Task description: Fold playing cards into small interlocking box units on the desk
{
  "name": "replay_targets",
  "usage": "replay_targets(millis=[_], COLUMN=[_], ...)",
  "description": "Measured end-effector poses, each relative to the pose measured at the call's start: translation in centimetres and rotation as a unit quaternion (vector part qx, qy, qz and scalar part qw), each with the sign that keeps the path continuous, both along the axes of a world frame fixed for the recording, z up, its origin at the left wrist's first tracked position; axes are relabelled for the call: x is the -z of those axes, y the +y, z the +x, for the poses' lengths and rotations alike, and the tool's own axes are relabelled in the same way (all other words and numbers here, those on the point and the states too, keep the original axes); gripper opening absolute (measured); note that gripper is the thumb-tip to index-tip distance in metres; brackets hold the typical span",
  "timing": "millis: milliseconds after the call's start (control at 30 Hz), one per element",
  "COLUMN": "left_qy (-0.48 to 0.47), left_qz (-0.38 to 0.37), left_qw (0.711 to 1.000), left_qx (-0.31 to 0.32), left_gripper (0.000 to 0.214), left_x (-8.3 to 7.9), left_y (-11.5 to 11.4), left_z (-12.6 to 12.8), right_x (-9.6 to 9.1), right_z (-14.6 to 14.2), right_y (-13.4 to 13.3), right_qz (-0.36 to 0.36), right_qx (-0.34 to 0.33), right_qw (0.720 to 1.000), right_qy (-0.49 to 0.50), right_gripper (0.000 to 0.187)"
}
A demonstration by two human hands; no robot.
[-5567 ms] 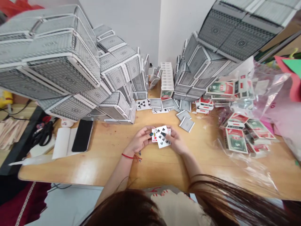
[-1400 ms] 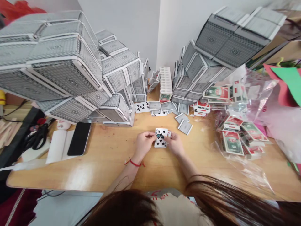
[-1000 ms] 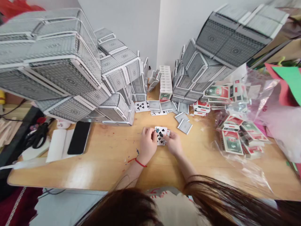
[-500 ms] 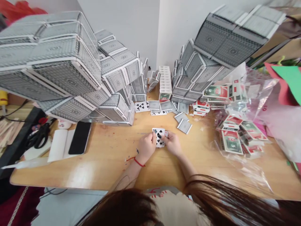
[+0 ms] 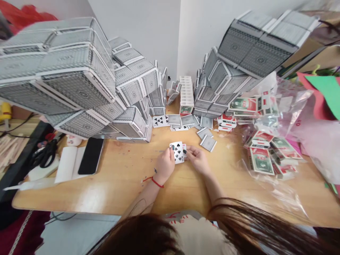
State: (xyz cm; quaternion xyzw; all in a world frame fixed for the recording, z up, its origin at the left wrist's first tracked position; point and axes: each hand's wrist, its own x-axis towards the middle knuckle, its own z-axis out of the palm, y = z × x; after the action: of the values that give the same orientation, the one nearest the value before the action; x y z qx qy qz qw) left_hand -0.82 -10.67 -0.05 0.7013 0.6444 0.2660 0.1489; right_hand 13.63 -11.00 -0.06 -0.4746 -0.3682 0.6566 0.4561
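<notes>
My left hand [image 5: 165, 163], a red string on its wrist, pinches an eight of spades playing card [image 5: 178, 153] by its left side, just above the table. Partly hidden behind that card is another playing card [image 5: 184, 147] with red on its face. My right hand [image 5: 198, 160] is closed at the right edge of this second card, the thumb tip on it. Whether more cards lie behind these two, I cannot tell. Beyond the hands, loose playing cards [image 5: 174, 119] lie in an overlapping row, most face down, and a face-down card [image 5: 208, 142] lies nearest my right hand.
Tall structures of grey-backed cards rise on the left [image 5: 79, 86] and right [image 5: 233, 76]. A column of card boxes [image 5: 186, 92] stands between them. Card boxes in clear plastic [image 5: 261, 161] lie at right. A phone [image 5: 91, 156], paper roll [image 5: 65, 163] and black scissors [image 5: 47, 154] are at left.
My right thumb has slid off the eight of spades to the right. The eight of spades has tilted and shifted slightly left, and more of the red-faced card shows beside it.
</notes>
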Motion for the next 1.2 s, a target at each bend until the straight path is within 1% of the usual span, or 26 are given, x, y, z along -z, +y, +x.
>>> replay_targets(millis=[133, 233, 300, 400, 433, 467, 500, 533, 600, 633, 700, 733, 767, 867, 1000, 1133, 1200], left_qy=[0.027, 0.045, 0.046, 0.024, 0.009, -0.010, -0.032, -0.056, -0.110, -0.140, -0.204, -0.236, -0.265, -0.311, -0.300, -0.277, -0.268], left_qz=[0.028, 0.054, 0.073, 0.085, 0.079, 0.068, 0.053, 0.034, -0.008, -0.029, -0.070, -0.087, -0.101, -0.118, -0.118, -0.100, -0.092], left_qw=[0.999, 0.998, 0.996, 0.996, 0.996, 0.997, 0.998, 0.998, 0.993, 0.989, 0.976, 0.967, 0.958, 0.942, 0.947, 0.956, 0.959], left_qx=[-0.008, -0.001, 0.011, 0.030, 0.030, 0.025, 0.014, 0.000, -0.027, -0.032, -0.035, -0.035, -0.036, -0.036, -0.015, -0.012, -0.013], left_gripper=[0.030, 0.029, 0.029, 0.029, 0.028, 0.028, 0.028, 0.028, 0.027, 0.028, 0.029, 0.030, 0.032, 0.035, 0.036, 0.036, 0.036], left_x=[0.1, 0.1, 0.1, 0.0, 0.0, -0.1, -0.2, -0.2, -0.5, -0.6, -0.8, -0.9, -0.9, -1.0, -1.1, -1.5, -1.6], left_y=[-0.4, -0.7, -1.0, -1.2, -1.2, -1.1, -1.0, -0.8, -0.4, -0.2, 0.1, 0.2, 0.2, 0.3, 0.5, 0.5, 0.5], left_z=[0.2, 0.4, 0.5, 0.6, 0.6, 0.6, 0.6, 0.5, 0.4, 0.3, 0.2, 0.1, 0.0, -0.3, -0.3, -0.1, 0.0], right_x=[-0.2, -0.6, -0.7, -0.5, -0.4, -0.4, -0.5, -0.5, -0.9, -1.0, -1.3, -1.3, -1.3, -1.1, -0.9, -1.1, -1.3], right_z=[-0.7, -1.6, -2.4, -3.7, -4.0, -4.2, -4.3, -4.2, -3.6, -3.1, -2.2, -1.8, -1.4, -0.9, -1.3, -1.6, -1.6], right_y=[-0.2, -0.7, -1.2, -1.7, -1.7, -1.7, -1.5, -1.3, -0.7, -0.4, 0.1, 0.4, 0.5, 0.6, 0.2, -0.2, -0.2], right_qz=[0.024, 0.061, 0.088, 0.113, 0.112, 0.108, 0.106, 0.105, 0.093, 0.078, 0.044, 0.032, 0.019, 0.001, -0.005, 0.004, 0.009], right_qx=[0.034, 0.058, 0.080, 0.109, 0.117, 0.126, 0.130, 0.132, 0.113, 0.111, 0.103, 0.100, 0.082, 0.024, -0.035, -0.057, -0.064], right_qw=[0.995, 0.979, 0.953, 0.888, 0.873, 0.866, 0.871, 0.888, 0.941, 0.960, 0.981, 0.986, 0.991, 0.996, 0.996, 0.996, 0.995], right_qy=[-0.087, -0.186, -0.277, -0.433, -0.461, -0.471, -0.461, -0.428, -0.306, -0.244, -0.156, -0.128, -0.101, -0.085, -0.080, -0.061, -0.071], right_gripper=[0.031, 0.029, 0.028, 0.029, 0.030, 0.031, 0.031, 0.031, 0.029, 0.030, 0.034, 0.039, 0.044, 0.045, 0.047, 0.051, 0.050])
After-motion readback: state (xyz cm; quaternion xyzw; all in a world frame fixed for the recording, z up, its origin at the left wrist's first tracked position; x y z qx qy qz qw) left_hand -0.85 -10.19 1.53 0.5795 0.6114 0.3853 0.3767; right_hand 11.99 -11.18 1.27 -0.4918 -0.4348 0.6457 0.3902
